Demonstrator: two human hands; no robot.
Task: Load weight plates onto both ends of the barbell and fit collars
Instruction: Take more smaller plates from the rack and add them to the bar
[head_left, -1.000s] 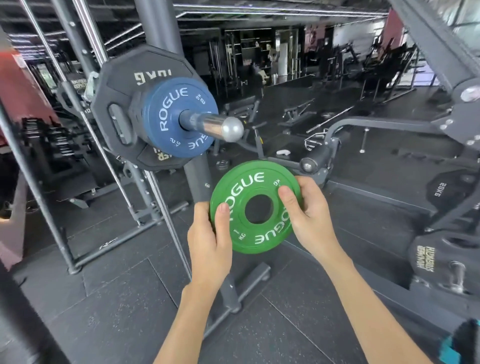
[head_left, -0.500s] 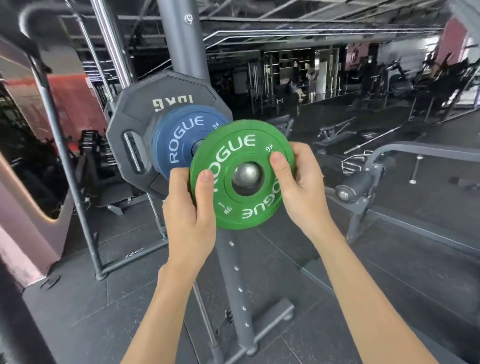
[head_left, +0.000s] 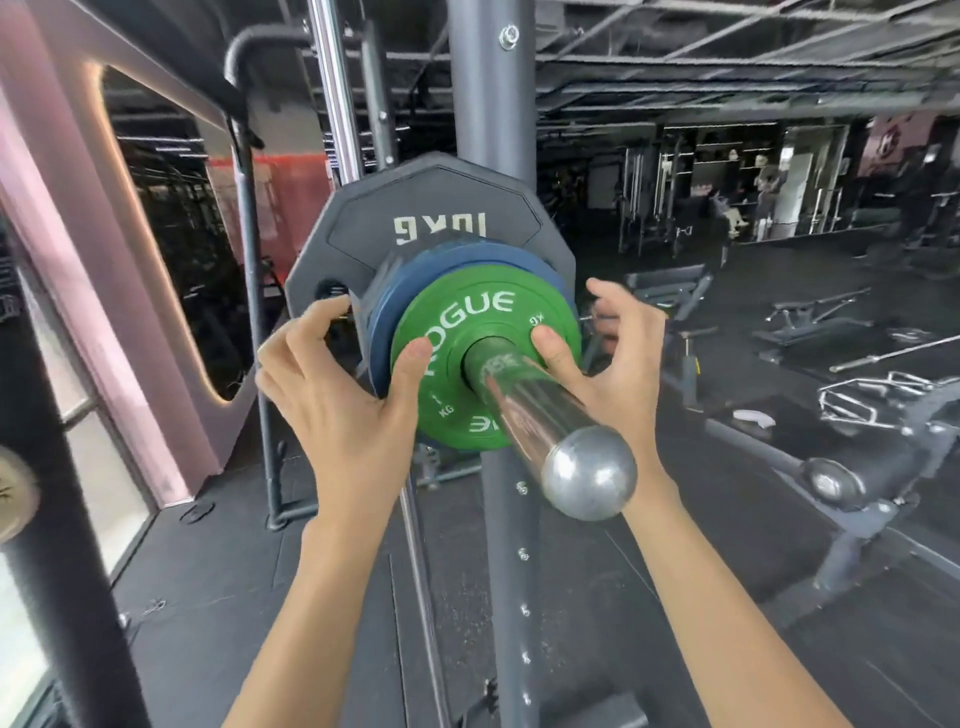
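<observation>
Green plate (head_left: 467, 332) on sleeve (head_left: 540, 415), flush to blue plate (head_left: 385, 332). Left hand (head_left: 343, 400), right hand (head_left: 618, 358): thumbs press its face, fingers (head_left: 319, 314) spread loose. No collar seen; a tipped bar could slide plates off.

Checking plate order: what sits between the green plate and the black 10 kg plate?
A blue plate lies between green plate and black 10 kg plate, per the head view.
</observation>
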